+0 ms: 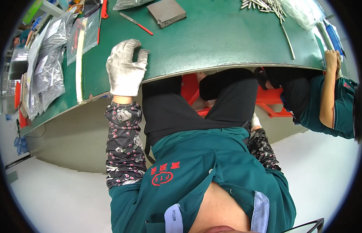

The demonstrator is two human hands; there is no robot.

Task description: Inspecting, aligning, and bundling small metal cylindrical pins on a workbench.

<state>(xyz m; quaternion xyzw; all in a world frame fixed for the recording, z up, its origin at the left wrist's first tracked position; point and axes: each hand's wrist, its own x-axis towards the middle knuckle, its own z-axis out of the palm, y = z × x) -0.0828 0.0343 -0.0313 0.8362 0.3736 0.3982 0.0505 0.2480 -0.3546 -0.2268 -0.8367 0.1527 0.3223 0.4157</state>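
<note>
My left hand (124,68), in a white glove, rests flat on the near edge of the green table (212,42) with its fingers spread and nothing in it. A dark flower-patterned sleeve covers that forearm. My right hand (255,122) shows only as a sliver of white glove beside my thigh, under the table edge; its fingers are hidden. I am seated in a green jacket and black trousers. Beyond the left hand lie a red-handled blade (136,23) and a grey flat block (166,13).
Several metal rods (265,5) lie at the far right, with one long rod (288,40) nearer. Clear plastic bags (48,66) and a white strip (79,66) cover the table's left end. A red stool (271,101) is below. Another person's arm (330,83) rests on the right edge.
</note>
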